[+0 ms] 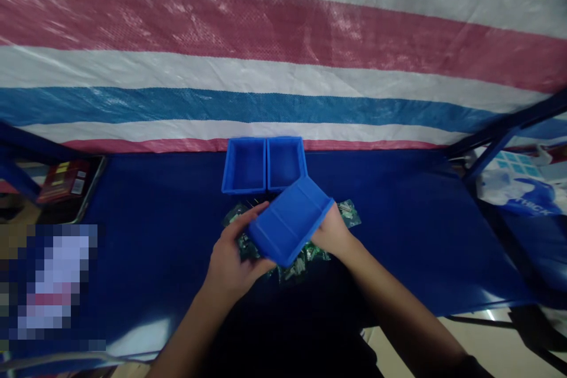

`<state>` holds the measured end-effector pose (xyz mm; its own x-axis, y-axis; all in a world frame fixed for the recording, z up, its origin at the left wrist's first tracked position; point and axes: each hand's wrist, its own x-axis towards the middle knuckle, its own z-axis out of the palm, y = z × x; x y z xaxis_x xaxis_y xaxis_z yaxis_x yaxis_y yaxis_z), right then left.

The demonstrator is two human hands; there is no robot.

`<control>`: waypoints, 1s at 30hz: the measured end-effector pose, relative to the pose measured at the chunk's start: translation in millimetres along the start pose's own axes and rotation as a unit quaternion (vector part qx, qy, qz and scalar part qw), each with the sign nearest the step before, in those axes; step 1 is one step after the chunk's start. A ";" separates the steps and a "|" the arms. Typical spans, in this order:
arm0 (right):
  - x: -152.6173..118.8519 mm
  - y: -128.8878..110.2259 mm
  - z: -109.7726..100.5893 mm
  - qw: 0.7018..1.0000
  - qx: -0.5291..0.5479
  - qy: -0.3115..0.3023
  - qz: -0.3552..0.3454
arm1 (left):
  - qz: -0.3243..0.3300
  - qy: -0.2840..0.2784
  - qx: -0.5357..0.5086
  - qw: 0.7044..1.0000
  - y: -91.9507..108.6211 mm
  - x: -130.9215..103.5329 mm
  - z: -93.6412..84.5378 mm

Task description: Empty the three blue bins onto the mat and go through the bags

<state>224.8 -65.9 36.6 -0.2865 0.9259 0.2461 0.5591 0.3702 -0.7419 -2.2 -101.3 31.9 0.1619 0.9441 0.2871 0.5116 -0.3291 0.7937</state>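
Both hands are clamping a blue bin between them and are holding it up over the near middle of the surface. The left hand is gripping one end, fingers on the upper side and thumb below, while the right hand is holding the opposite end, its fingers partly hidden behind the plastic. The held bin is tilting, showing its ribbed outside to the viewer, so what is inside cannot be told.

Beneath it, clear bags of small parts are lying in a loose spread, some green and some pale. The held bin and the hands are covering the middle of that spread, and the bags are peeking out around them. Just beyond, two more blue bins are standing upright, side by side: the first standing bin is showing fully, while the second standing bin is having its near corner hidden by the held one. Whether those two are touching it cannot be told.

A striped sheet is hanging behind the surface. A red box is lying at the far left edge, and a white-and-blue plastic package is sitting beyond the frame at the right.
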 end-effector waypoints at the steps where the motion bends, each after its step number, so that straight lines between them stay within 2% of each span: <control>1: 1.3 -1.7 -2.9 0.999 -0.012 0.031 0.012 | -0.022 -0.005 0.000 1.000 3.7 3.0 0.4; 3: 4.2 -2.0 -13.9 0.991 -0.019 0.113 0.069 | -0.016 -0.019 0.009 1.000 10.9 12.9 -2.6; 5: 7.9 3.8 -32.0 0.967 -0.031 0.203 0.149 | 0.005 -0.030 0.056 0.998 14.2 23.4 -8.8; 7: 12.2 15.8 -54.8 0.939 -0.072 0.261 0.210 | 0.021 -0.004 0.132 0.991 10.9 29.2 -14.3; 9: 16.5 32.0 -76.9 0.926 -0.121 0.246 0.259 | 0.037 0.034 0.197 0.979 2.6 27.7 -16.7; 12: 21.1 56.2 -96.1 0.915 -0.208 0.170 0.301 | 0.014 0.002 0.283 0.959 -8.9 14.5 -14.6; 16: 26.5 72.2 -91.9 0.919 -0.198 0.121 0.319 | 0.024 -0.060 0.352 0.934 -8.5 -11.3 -8.3; 20: 32.0 69.7 -83.5 0.927 -0.156 0.100 0.327 | 0.078 -0.103 0.364 0.923 -3.4 -37.6 -1.9; 22: 27.6 64.7 -84.2 0.928 -0.142 0.106 0.326 | 0.083 -0.114 0.374 0.917 -4.5 -47.7 1.1; 25: 2.2 51.8 -84.3 0.922 -0.169 0.141 0.320 | 0.075 -0.124 0.386 0.911 -9.1 -54.3 4.7; 26: -10.8 45.8 -82.2 0.917 -0.213 0.141 0.307 | 0.070 -0.129 0.387 0.910 -10.6 -54.0 5.6; 28: -39.0 32.1 -73.3 0.908 -0.289 0.094 0.289 | 0.063 -0.140 0.382 0.911 -13.0 -50.3 7.4; 30: -63.2 17.8 -59.2 0.916 -0.285 0.017 0.281 | 0.058 -0.143 0.372 0.915 -14.8 -44.4 9.4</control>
<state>298.9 -113.4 44.7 0.1900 0.9806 -0.0484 0.9294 -0.1956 -0.3131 -9.0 -138.1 2.4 0.4113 0.9050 0.1090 0.8930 -0.4240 0.1510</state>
